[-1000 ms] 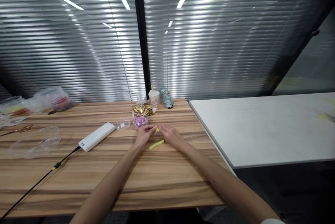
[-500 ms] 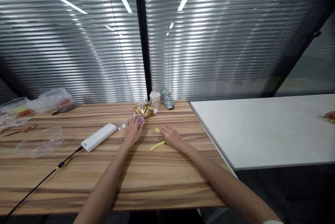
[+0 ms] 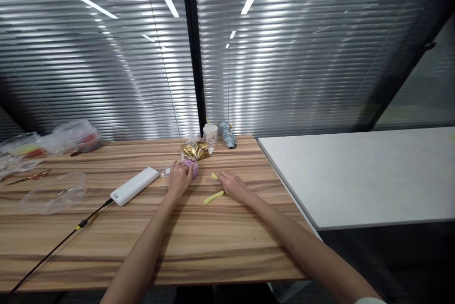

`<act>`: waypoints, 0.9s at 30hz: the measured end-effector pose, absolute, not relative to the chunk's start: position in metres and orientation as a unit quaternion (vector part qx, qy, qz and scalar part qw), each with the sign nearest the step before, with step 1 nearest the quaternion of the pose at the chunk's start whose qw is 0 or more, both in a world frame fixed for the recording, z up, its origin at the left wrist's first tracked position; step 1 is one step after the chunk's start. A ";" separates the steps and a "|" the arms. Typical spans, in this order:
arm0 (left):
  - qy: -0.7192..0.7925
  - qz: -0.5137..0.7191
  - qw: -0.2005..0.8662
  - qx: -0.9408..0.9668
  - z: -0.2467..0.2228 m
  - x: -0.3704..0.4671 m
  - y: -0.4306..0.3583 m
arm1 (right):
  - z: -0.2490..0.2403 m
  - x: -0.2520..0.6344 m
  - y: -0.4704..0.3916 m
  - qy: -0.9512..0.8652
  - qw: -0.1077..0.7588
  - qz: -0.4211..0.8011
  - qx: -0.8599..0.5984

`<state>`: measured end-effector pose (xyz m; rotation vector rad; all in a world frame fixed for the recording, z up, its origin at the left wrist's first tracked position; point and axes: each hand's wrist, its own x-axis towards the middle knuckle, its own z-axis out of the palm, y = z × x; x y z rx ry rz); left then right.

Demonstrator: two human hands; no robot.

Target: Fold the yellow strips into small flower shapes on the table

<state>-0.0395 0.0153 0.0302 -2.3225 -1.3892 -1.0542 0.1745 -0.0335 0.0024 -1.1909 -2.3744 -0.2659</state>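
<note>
Two bare hands work over a wood-grain tabletop (image 3: 199, 247). A second ago they met at a small yellow piece; now they are apart. The left hand (image 3: 179, 178) has moved to a round clear plastic tub filled with pink and purple bits (image 3: 195, 170), its fingers at the near left side — whether they grip or only touch it cannot be told. Compared with half a second ago, more of the tub shows. The right hand (image 3: 232, 184) has stayed put, fingertips pressed together, pinching the short yellow piece (image 3: 213, 176) that pokes out to their left.

Counted: two yellow pieces show, the pinched one and a longer, slightly curved yellow strip (image 3: 213, 198) lying just below it; whether they join is hidden. Behind the tub are one shiny gold foil packet (image 3: 195, 150), one white paper cup (image 3: 210, 136) and one crumpled grey-blue packet (image 3: 228, 135). To the left are one clear plastic lid (image 3: 164, 171), one long white rectangular block (image 3: 135, 186) with one black cable (image 3: 82, 223), and one pair of copper-coloured scissors (image 3: 37, 176) — farthest left of these
</note>
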 end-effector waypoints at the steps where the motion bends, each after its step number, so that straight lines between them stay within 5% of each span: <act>1: -0.476 -0.362 0.120 -0.792 0.030 -0.040 0.016 | 0.002 0.175 -0.033 -0.865 0.235 -0.095 -0.434; 17: -0.509 -0.543 -0.033 -0.667 0.036 -0.044 0.014 | 0.002 0.176 -0.034 -0.857 0.241 -0.071 -0.450; 27: -0.447 -0.507 0.028 -0.737 0.034 -0.023 -0.002 | -0.002 0.170 -0.031 -0.854 0.300 -0.028 -0.424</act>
